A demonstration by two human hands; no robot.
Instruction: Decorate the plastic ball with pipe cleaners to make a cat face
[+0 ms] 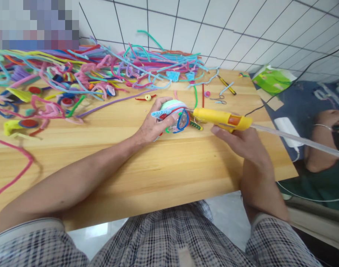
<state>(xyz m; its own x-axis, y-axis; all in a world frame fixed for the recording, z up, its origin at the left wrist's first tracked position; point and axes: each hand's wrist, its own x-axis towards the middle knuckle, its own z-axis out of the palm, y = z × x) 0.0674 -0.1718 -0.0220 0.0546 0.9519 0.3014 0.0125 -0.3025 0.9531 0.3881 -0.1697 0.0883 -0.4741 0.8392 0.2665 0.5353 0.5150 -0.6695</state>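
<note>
My left hand [158, 120] is wrapped round a rounded craft piece [175, 107] made of coloured pipe cleaners, with pale green on top and a blue loop at its right side. In my right hand [241, 142] is a yellow hot glue gun [219, 118], its nozzle pointing left and close to the craft piece. Whether the nozzle touches it I cannot tell. A long clear glue stick [297, 139] sticks out of the gun's back. Partly behind the craft piece lies a dark green-and-yellow tool [196, 126].
Heaps of pipe cleaners [102, 70] cover the table's back and left. Scissors [219, 99], a yellow-black cutter knife [227, 85] and a red-and-yellow pipe-cleaner piece [147, 98] lie beyond my hands. A green package [272, 79] is at the far right; another person's arm [319, 144] shows there.
</note>
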